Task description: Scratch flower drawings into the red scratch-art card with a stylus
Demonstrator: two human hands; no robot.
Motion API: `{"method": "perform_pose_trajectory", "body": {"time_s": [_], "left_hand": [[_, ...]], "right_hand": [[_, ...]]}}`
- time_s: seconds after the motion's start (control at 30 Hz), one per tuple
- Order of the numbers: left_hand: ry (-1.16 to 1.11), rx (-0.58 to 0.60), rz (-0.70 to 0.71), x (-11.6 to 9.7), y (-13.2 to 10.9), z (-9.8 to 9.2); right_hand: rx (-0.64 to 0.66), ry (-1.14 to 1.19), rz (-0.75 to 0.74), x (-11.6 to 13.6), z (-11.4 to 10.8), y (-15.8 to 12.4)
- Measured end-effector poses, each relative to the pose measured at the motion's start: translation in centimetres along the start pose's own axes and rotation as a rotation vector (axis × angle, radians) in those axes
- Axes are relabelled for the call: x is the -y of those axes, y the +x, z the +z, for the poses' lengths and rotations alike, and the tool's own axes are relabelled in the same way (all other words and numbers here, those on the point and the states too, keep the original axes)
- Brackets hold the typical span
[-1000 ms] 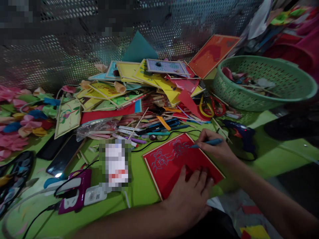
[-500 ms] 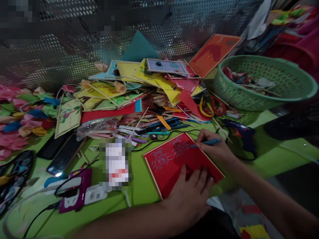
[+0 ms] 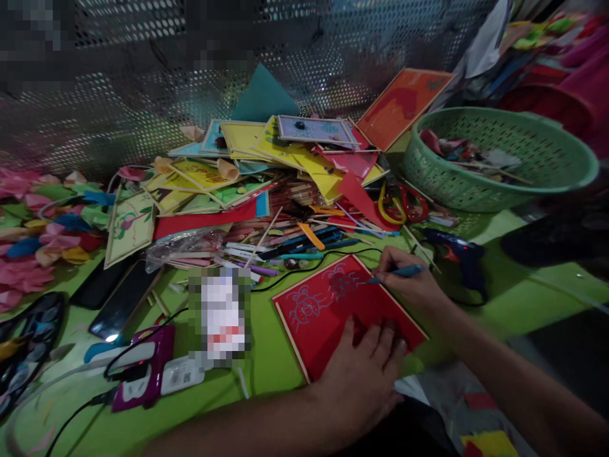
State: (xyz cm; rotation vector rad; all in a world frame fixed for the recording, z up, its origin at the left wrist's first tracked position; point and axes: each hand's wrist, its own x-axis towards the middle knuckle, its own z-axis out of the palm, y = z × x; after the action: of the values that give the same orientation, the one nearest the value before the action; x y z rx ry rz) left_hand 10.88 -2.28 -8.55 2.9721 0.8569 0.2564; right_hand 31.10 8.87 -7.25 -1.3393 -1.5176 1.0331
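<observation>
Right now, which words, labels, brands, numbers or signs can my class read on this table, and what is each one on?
None can be read.
White block: small square code, too small to make out.
Lit screen: pixelated, unreadable.
Yellow card: orange marks, too blurred to tell whether they are letters.
Red card: drawn figures, no visible words.

Red card [image 3: 316,336]: flat on green counter [image 3: 261,343], set askew, thin pale strips [image 3: 290,339] along edges; two light-blue, many-legged bug-like drawings [image 3: 307,307] side by side near far corner. Blue pen [image 3: 408,271]: slanted across right edge, tip end leftward, beside right-hand drawing.
</observation>
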Motion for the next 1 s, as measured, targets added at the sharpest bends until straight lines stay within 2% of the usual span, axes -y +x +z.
{"method": "perform_pose_trajectory", "body": {"time_s": [0.23, 0.4, 0.57, 0.63, 0.7, 0.73, 0.87, 1.0], "left_hand": [[0.008, -0.001, -0.001, 0.0, 0.0, -0.3], [-0.001, 0.013, 0.0, 0.3, -0.1, -0.8], [0.007, -0.022, 0.04, 0.5, -0.2, -2.2], [-0.059, -0.037, 0.035, 1.0, 0.2, -3.1], [-0.187, -0.04, -0.063, 2.1, 0.9, -4.1], [-0.257, -0.039, -0.165, 3.0, 1.2, -4.6], [-0.197, -0.044, -0.473, 7.6, 1.3, -7.0], [-0.116, -0.004, -0.713, 10.9, -0.8, -8.3]], "right_hand": [[-0.152, 0.109, -0.086, -0.1, -0.3, 0.1], [-0.218, 0.101, -0.121, 0.3, -0.2, 0.2], [-0.29, 0.058, -0.206, 0.4, -0.3, 0.7], [-0.305, 0.04, -0.239, 0.4, -0.4, 0.8], [-0.319, 0.026, -0.267, 0.4, -0.5, 0.9], [-0.325, 0.021, -0.279, 0.4, -0.6, 0.9], [-0.336, 0.012, -0.309, 0.3, -0.7, 1.0], [-0.34, 0.012, -0.321, 0.0, -0.8, 1.0]]}}
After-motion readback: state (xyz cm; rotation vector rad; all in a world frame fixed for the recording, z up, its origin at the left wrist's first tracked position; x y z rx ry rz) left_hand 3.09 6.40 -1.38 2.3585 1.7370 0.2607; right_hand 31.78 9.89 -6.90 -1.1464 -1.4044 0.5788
